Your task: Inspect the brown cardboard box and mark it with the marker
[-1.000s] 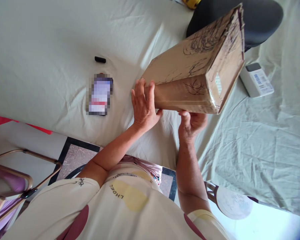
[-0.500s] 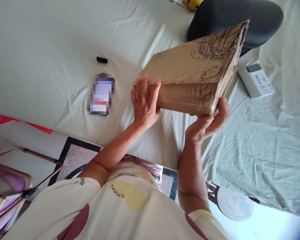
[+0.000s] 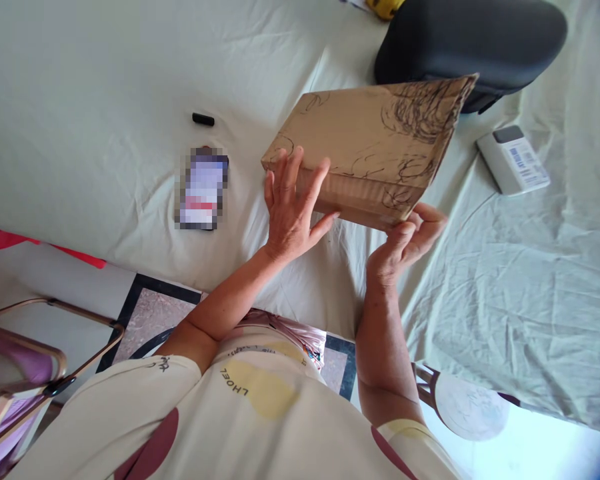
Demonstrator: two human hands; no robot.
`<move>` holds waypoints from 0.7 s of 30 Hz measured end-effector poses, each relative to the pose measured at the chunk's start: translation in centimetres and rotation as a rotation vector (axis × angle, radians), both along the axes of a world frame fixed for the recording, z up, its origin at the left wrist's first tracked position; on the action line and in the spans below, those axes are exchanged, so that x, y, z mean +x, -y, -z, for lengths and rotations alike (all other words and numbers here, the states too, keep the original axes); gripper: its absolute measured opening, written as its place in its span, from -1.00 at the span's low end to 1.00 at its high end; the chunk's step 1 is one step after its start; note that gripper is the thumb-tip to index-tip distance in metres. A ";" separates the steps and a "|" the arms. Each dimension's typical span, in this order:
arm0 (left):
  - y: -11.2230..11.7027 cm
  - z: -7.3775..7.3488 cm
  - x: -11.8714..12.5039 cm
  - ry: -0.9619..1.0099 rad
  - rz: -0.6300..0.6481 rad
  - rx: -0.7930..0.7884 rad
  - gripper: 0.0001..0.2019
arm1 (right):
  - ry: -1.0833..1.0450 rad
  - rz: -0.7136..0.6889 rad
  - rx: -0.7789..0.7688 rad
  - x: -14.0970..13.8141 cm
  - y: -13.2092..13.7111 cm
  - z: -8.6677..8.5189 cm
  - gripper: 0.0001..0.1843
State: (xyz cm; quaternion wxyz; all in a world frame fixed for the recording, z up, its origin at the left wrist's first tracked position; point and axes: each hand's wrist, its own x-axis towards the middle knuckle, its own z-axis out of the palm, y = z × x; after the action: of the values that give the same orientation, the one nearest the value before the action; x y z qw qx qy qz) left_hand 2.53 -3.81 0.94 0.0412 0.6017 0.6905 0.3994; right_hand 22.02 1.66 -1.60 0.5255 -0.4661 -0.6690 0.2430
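Note:
A brown cardboard box with black scribbles on it is held above the cloth-covered table, its top face turned up toward me. My left hand presses flat against the box's near left side, fingers stretched out. My right hand cups the box's near right corner from underneath, fingers curled round the edge.
A phone lies on the cloth left of the box, with a small black object beyond it. A dark grey case sits behind the box. A white label printer stands to the right. Chair frames are at lower left.
The box has tipped down from standing on end to nearly flat. My right hand slid from beneath the middle to the near right corner.

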 end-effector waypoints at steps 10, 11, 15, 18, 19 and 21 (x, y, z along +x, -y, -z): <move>-0.4 0.5 -0.7 0.022 0.034 0.012 -0.41 | 0.107 0.114 -0.029 -0.3 0.5 -0.8 -0.23; -0.4 0.5 -0.6 0.031 0.042 0.009 -0.43 | 0.117 0.116 -0.040 -0.1 0.4 -0.7 -0.22; -0.5 0.6 -0.4 0.067 0.085 0.012 -0.52 | 0.149 0.126 -0.097 0.5 0.2 -0.1 -0.21; -0.5 0.6 -0.3 0.070 0.091 -0.005 -0.56 | 0.133 0.132 -0.130 0.8 0.0 0.5 -0.19; -0.5 0.6 -0.2 0.060 0.089 -0.013 -0.57 | 0.124 0.135 -0.138 0.9 -0.1 0.6 -0.19; -0.4 0.6 -0.1 0.022 0.080 -0.016 -0.58 | 0.113 0.111 -0.143 1.0 -0.1 0.7 -0.20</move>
State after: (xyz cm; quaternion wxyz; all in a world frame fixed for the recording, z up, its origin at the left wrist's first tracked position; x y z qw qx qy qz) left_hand 2.40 -3.39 0.32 0.0697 0.6238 0.6687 0.3985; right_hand 23.00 1.75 -2.33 0.4652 -0.5516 -0.6516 0.2340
